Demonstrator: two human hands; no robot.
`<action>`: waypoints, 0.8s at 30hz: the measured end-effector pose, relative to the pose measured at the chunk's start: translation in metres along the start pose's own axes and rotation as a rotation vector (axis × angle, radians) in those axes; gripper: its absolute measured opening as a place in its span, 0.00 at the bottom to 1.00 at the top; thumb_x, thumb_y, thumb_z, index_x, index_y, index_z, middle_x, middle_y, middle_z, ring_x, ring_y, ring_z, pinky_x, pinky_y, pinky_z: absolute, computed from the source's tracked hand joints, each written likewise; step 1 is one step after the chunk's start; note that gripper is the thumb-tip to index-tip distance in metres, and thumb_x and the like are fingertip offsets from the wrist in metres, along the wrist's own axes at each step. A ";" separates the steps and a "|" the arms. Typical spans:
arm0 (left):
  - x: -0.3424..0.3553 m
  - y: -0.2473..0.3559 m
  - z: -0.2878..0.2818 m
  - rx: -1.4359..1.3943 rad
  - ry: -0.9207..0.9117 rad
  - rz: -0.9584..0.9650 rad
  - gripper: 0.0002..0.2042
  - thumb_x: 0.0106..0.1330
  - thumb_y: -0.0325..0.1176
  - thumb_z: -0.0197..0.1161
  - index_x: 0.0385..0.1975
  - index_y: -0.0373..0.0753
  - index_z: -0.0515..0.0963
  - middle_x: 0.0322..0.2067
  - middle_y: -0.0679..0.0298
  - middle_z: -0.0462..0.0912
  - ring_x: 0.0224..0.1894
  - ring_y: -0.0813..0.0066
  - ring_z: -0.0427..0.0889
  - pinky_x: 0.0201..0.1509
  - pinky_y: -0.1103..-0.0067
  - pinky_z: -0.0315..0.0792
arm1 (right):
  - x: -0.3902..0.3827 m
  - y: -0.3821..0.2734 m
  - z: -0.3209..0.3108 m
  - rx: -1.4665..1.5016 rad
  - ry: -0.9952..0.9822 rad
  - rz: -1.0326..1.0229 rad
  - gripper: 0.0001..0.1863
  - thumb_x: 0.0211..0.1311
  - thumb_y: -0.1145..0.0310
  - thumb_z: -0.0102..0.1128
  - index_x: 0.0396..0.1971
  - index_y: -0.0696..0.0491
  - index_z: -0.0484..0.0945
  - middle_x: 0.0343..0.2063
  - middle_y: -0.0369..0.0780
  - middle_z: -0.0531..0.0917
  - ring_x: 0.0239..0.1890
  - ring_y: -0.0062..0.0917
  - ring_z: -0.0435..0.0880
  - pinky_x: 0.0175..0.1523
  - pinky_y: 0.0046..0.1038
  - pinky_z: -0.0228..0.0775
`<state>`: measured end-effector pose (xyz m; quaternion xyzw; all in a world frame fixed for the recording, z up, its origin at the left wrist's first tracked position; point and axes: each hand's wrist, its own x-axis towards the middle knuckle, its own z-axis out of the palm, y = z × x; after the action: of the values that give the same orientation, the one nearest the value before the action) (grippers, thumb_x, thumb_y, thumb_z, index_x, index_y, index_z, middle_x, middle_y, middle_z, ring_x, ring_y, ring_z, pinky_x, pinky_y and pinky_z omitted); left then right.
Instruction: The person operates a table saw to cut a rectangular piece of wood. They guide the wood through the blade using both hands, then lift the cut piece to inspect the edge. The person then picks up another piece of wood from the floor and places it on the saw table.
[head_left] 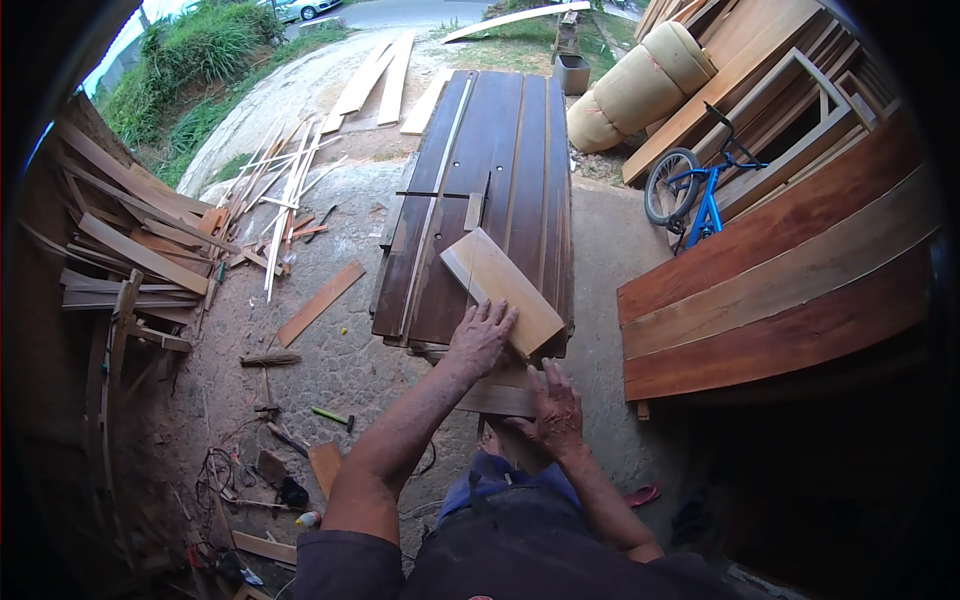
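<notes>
My left hand [485,335] lies with fingers spread on the near left part of a pale, smooth wooden board [510,285], which sits askew on a dark brown stack of wood panels [490,130]. To its right and nearer me, my right hand [556,408] is around the right end of a short grey-brown board [498,398]. Its thumb lies along the near edge and its fingers reach up towards the pale board's near corner. Beyond the pale board rests a small wooden block [474,212] beside thin dark strips. What lies under my palms is hidden.
Red-brown planks [770,280] lean at the right, near a blue bicycle [705,205] and a rolled foam mattress [645,85]. Offcuts [140,245] pile up at the left. On the ground lie a green-handled hammer [333,417], cables [215,475] and a loose brown board [320,303].
</notes>
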<state>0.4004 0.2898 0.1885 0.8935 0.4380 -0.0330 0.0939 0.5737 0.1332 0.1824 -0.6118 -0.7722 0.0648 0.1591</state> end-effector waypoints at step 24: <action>0.007 0.001 -0.009 -0.034 -0.062 -0.009 0.29 0.67 0.30 0.49 0.70 0.36 0.57 0.70 0.47 0.57 0.71 0.45 0.57 0.71 0.65 0.62 | 0.041 0.008 0.025 -0.184 -0.145 -0.205 0.28 0.65 0.66 0.45 0.65 0.58 0.64 0.70 0.57 0.56 0.74 0.48 0.52 0.75 0.47 0.41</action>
<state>0.4051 0.2960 0.1966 0.8884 0.4392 -0.0536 0.1226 0.5653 0.1768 0.1632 -0.5354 -0.8428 0.0213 0.0518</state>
